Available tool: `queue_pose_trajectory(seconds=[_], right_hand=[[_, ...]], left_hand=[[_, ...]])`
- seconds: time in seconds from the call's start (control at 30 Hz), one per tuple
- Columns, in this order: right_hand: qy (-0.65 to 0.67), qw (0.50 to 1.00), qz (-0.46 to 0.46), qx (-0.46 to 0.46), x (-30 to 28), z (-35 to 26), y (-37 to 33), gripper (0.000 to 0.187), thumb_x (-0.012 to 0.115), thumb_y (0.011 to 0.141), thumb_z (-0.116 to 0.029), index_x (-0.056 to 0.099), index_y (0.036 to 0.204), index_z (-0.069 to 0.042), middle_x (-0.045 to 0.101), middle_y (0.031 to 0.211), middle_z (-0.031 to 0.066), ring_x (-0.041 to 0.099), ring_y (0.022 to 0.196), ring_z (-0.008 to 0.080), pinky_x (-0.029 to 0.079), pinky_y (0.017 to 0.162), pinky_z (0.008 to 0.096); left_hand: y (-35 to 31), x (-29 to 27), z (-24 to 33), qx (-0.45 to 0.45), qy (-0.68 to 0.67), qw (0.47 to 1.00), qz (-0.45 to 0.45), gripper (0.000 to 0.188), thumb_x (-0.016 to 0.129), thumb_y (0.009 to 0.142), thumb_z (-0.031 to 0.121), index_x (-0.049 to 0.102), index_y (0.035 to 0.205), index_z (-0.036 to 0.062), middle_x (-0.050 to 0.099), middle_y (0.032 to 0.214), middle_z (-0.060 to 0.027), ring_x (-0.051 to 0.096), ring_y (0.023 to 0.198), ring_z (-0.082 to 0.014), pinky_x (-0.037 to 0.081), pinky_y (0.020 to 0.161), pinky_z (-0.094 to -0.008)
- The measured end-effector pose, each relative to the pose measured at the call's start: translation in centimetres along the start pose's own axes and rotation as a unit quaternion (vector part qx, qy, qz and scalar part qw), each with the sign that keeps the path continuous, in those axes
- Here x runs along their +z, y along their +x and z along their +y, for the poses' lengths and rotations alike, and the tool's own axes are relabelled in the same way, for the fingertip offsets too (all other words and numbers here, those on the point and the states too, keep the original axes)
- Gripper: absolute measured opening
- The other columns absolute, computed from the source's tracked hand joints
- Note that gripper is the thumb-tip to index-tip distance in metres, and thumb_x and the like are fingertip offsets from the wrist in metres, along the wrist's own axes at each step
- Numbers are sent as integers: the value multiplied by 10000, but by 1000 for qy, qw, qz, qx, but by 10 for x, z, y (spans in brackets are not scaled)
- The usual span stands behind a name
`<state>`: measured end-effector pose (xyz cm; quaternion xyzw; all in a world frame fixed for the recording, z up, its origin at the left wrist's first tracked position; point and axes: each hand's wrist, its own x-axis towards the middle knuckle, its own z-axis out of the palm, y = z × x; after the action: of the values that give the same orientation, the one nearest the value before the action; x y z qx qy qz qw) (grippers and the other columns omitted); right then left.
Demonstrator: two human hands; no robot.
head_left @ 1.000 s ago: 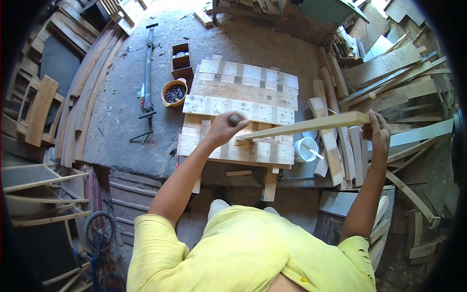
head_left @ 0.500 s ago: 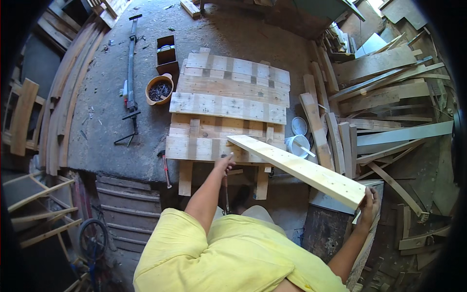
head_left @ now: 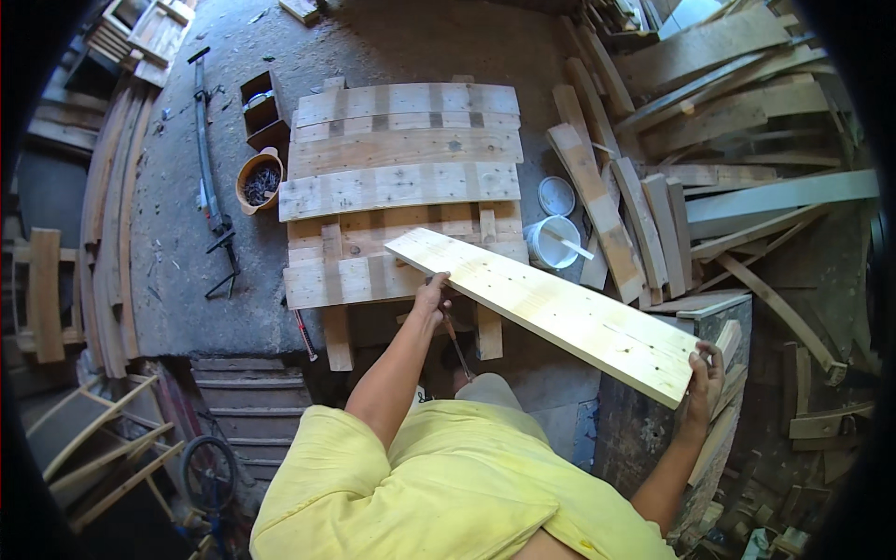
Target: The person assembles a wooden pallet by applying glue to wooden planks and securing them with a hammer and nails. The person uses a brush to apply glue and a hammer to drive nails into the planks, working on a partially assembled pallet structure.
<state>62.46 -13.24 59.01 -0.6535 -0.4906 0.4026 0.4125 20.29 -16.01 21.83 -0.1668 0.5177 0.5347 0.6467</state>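
A pale plank [head_left: 546, 313] dotted with small dark marks slants from over the slatted wooden panel [head_left: 401, 177] down to the right. My right hand [head_left: 702, 378] grips its near right end, fingers bent round the edge. At the plank's near edge, toward its far left end, my left hand [head_left: 432, 301] is closed around a thin rod-like tool [head_left: 456, 341], which hangs downward; its exact kind is unclear. That hand also touches the plank. The panel lies on the worktop, made of boards fastened over crosspieces, two of which stick out toward me.
Left of the panel are a bowl of nails [head_left: 259, 181], an open wooden box [head_left: 263, 110] and a long bar clamp [head_left: 207, 159]. A red-handled tool [head_left: 305, 334] lies at the worktop edge. A white bucket [head_left: 553, 245] holds a stick. Stacked lumber [head_left: 728, 103] fills the right side.
The plank has shifted left and its broad face has turned more toward me. My left hand has come up to its edge. My view has swung slightly to the right.
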Motion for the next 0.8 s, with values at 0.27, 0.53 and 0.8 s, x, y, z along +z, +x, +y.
queue_pose_trajectory(seconds=[0.27,0.53,0.8], right_hand=[[28,986,-122,108,-11,97,111,643,685,888,-184,398,1445,-40,687,994,87,631,890,126,500,791,285],[-40,971,-184,146,89,242,208,364,618,965,-168,626,1254,52,694,1093,86,637,960,130,497,856,262],[-86,950,-229,195,160,296,222,405,602,978,-202,610,1320,15,694,1120,80,631,991,138,473,892,261]], left_hand=[[-55,-19,25,94,-84,992,-13,204,775,850,192,583,917,167,557,756,46,504,615,-86,345,428,-242],[-63,-64,22,149,-95,983,43,154,757,877,168,618,941,175,654,887,25,599,712,-122,377,463,-259],[-65,-116,18,189,-141,964,121,158,752,882,152,603,864,201,667,878,23,607,712,-121,401,460,-257]])
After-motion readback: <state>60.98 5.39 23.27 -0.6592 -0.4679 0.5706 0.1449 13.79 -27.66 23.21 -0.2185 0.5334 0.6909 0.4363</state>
